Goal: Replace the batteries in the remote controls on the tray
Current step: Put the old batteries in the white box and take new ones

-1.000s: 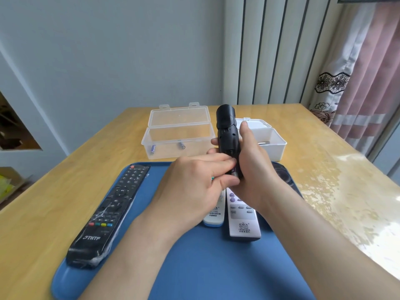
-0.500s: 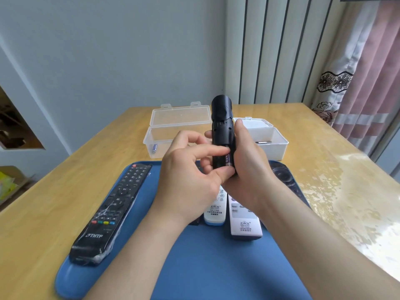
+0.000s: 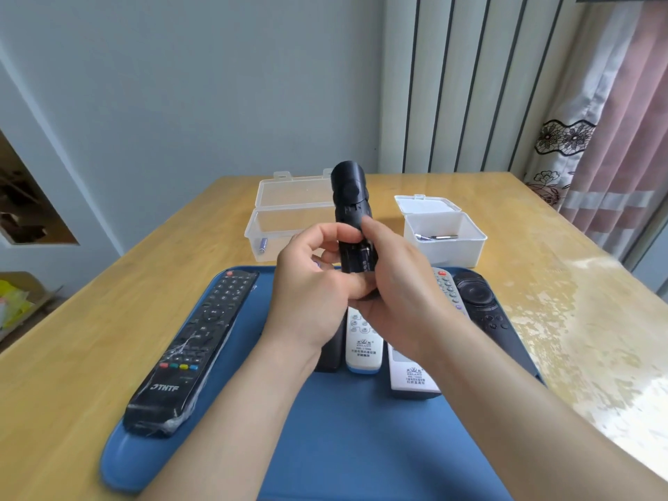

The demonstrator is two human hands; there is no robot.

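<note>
The slim black remote control point(image 3: 349, 197) is held upright over the 12 o'clock end of the blue tray point(image 3: 361, 446), its open back turned toward the person. The right hand point(image 3: 401, 283) wraps its lower half from the 3 o'clock side, thumb laid along the casing. The left hand point(image 3: 311, 291) comes in from 9 o'clock, fingers curled, forefinger and thumb pinching at the open compartment; whether they grip the casing or a cell I cannot tell.

A second ago the left fingers lay flat over the compartment and hid it. Since then they have lifted and curled back, the remote has risen a little, and a dark battery point(image 3: 365, 255) now shows in the bay. I judge this remote to be mid-swap, not closed up.

The wrapped long black remote point(image 3: 195, 348) lies at the tray's 9 o'clock. Two white remotes point(image 3: 363, 347) and a round-dial black remote point(image 3: 480, 301) lie under and at 3 o'clock of the hands. Beyond the tray on the wooden desk point(image 3: 72, 356), a long clear box point(image 3: 289, 211) stands at 11 o'clock and a small clear box point(image 3: 444, 244) at 1 o'clock.
</note>
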